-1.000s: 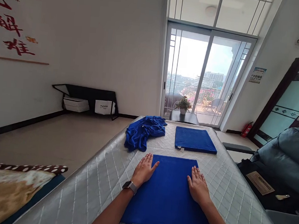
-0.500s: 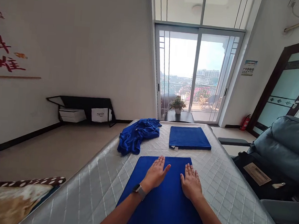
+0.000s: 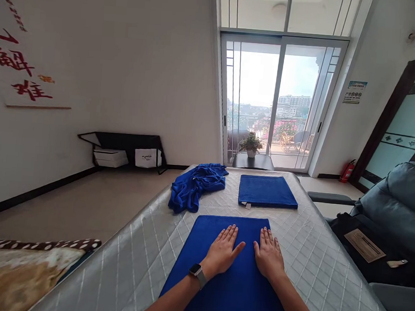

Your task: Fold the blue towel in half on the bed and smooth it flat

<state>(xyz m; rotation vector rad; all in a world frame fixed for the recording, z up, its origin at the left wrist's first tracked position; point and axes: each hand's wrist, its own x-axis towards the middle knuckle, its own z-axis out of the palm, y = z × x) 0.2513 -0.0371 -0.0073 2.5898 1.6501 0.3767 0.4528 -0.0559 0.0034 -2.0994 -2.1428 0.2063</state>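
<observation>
A blue towel, folded or laid out into a flat rectangle, lies in front of me on a quilted silver-grey surface. My left hand rests flat on its upper middle, fingers stretched, thumb pointing right; a watch is on that wrist. Near the towel's right edge my right hand also presses palm-down with fingers out. Beyond it sits a neatly folded blue stack of cloth with white tags at its near edge. To the left of that lies a crumpled blue cloth.
A grey armchair with a black bag stands at the right. A potted plant is on a small dark table before the sliding glass door. A patterned blanket lies at the lower left; a black rack stands by the wall.
My left hand has slid slightly down and to the right across the towel, closer to my right hand. The whole view has shifted a little.
</observation>
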